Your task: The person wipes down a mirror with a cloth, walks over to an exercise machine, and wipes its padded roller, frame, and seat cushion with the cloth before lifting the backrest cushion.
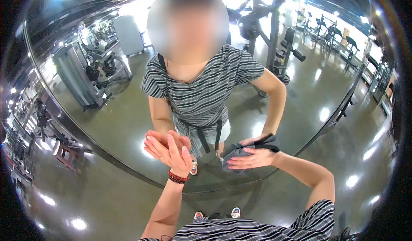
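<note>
The dark gray cloth is in front of the mirror, to the right of the middle, with a black folded part at its upper end. The right hand lies over this cloth, its fingers nearly straight and close together; I cannot tell if the thumb grips it. It is perhaps pressed on the glass, but the reflection makes the contact hard to judge. The left hand is raised well apart from the cloth, open, with fingers spread and holding nothing that I can see. A beaded bracelet is around its wrist. Between the two hands there is open room. The dark lower edge of the mirror curves below them, and nearer is bare floor around the shoes. At the left, a brown stool stands beside gym equipment, outside the mirror.
</note>
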{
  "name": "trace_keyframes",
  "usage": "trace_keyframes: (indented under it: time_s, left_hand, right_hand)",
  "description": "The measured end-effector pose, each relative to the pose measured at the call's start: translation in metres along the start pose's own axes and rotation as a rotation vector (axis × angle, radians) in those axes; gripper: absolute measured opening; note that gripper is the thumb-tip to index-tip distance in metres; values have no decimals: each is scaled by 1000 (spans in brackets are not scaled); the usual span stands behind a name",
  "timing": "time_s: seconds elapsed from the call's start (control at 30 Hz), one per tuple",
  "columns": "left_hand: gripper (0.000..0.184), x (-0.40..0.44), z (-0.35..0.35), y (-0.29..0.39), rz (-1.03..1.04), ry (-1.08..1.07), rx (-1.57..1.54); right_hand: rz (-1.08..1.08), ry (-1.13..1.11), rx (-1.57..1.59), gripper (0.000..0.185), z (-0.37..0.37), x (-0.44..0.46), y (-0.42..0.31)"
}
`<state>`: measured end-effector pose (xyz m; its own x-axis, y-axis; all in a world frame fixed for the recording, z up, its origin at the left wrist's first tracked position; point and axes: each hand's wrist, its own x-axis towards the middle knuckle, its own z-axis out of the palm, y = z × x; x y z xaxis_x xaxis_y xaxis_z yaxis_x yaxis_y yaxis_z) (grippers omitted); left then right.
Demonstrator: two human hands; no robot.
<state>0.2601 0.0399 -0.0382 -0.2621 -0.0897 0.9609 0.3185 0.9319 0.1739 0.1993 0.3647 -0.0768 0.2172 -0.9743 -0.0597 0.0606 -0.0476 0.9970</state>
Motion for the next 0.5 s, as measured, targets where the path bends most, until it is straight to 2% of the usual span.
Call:
trace_keyframes:
  time_s: [0.03, 0.13, 0.2, 0.4, 0.5]
  left_hand:
    - [53, -1, -1, -1, -1, -5, -1]
    - [53, -2, 0, 1, 1, 4, -4]
    - [53, -1, 0, 3, 5, 21, -6]
    - [54, 0, 0, 3, 1, 26, 28]
    - [53, -1, 0, 1, -3, 19, 33]
  right_hand:
    - [80, -2, 283, 72, -20, 15, 53]
    - [277, -109, 406, 65, -34, 12, 99]
    - [384, -120, 495, 58, -35, 7, 154]
    - [641, -65, 396, 55, -19, -6, 332]
    - [614, 79, 253, 65, 2, -17, 417]
